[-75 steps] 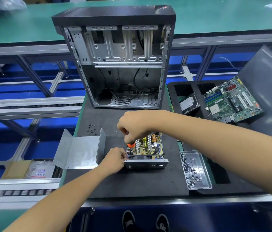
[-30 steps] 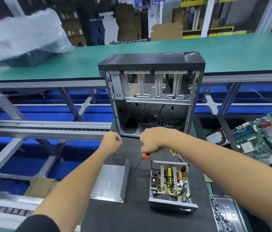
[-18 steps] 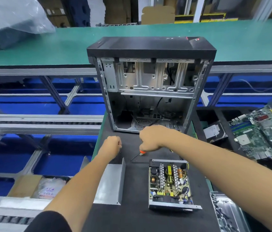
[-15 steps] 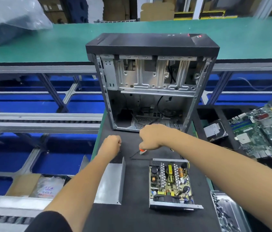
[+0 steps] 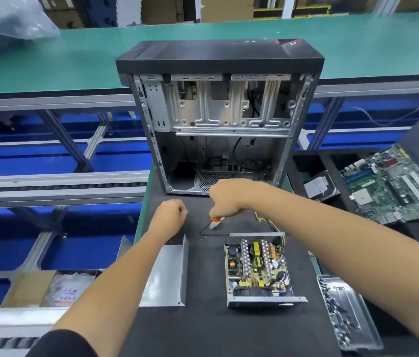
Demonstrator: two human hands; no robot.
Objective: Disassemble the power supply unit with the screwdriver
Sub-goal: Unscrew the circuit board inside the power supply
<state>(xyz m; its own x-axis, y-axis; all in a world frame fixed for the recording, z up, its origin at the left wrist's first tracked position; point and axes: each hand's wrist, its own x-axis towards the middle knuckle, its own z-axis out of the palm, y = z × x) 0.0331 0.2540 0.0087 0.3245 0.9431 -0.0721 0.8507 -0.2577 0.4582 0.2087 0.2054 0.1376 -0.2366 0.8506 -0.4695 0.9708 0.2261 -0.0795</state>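
Screwdriver [image 5: 212, 222] sits in my right hand [image 5: 229, 199]; my fingers curl tight round its orange handle, tip down on the black mat [image 5: 203, 328]. My left hand [image 5: 169, 215] is a fist at nine o'clock from it. I cannot tell if it holds something small. The power supply unit [image 5: 257, 269] lies at five o'clock from my right hand, lid off. I think the green board breaks easily, so I would grab the hard metal sides. The metal cover [image 5: 167, 276] lies at nine o'clock from it.
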